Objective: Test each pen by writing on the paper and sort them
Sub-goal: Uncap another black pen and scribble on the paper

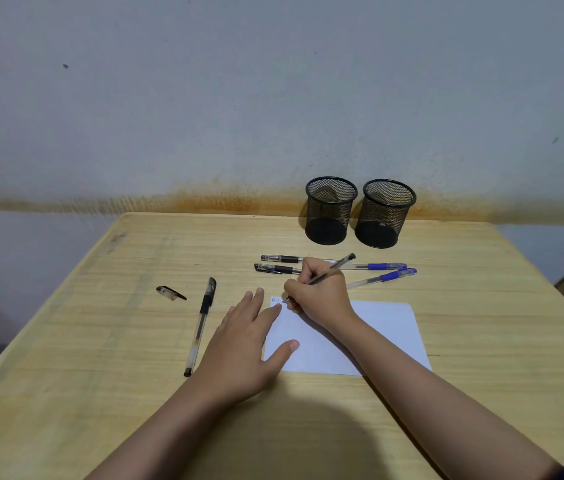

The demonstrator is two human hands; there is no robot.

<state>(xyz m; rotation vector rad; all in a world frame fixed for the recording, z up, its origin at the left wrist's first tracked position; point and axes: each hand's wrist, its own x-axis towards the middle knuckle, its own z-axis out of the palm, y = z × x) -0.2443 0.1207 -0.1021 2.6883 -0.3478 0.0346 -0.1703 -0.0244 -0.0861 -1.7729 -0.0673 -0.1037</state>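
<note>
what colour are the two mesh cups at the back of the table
Both mesh cups are black, clearest in the head view, standing side by side near the wall.

We see everything through one wide-angle view, worn at head height and tilted forward and down over the desk (pixel 446 393). The near edge of the desk falls below the frame, while its far edge meets the wall (pixel 204 98), which fills the upper half. Both forearms enter from the bottom, so the hands sit close, near the middle. Straight lines bow toward the borders. No second view overlaps this one.
</note>
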